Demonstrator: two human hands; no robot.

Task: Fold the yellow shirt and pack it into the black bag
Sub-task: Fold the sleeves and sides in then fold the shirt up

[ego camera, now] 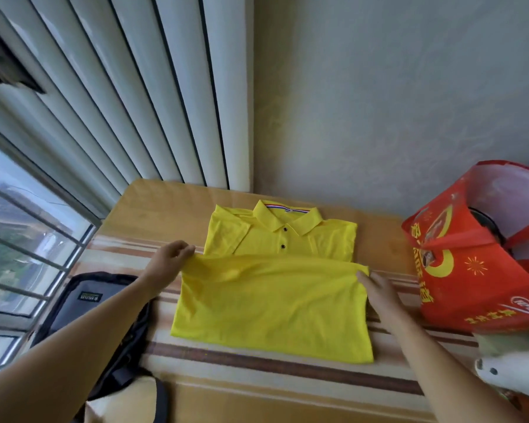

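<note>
The table (pixel 171 206) carries a striped cloth (pixel 257 370) and stands against the far wall, beside a window at left. The shirt (pixel 272 306) lies at the table's centre, front up, collar (pixel 287 219) toward the far edge, sleeves already turned in so the body forms a narrow rectangle. This layout suits a bottom-to-collar fold.

The near half of the shirt is doubled over, and its hem edge is raised just short of the placket buttons. Holding both corners of that edge keeps it straight and level, so that the fold can land square.

The bag (pixel 104 303) sits at the near left, touching the table edge, with its top open. From there it is within reach for packing. A red bag (pixel 464 270) stands at the right, apart from the shirt.

The left hand (pixel 171 257) pinches the left hem corner between curled fingers and thumb. The right hand (pixel 379 288) is at the right hem corner with fingers nearly straight; whether the thumb grips beneath the cloth cannot be told.
</note>
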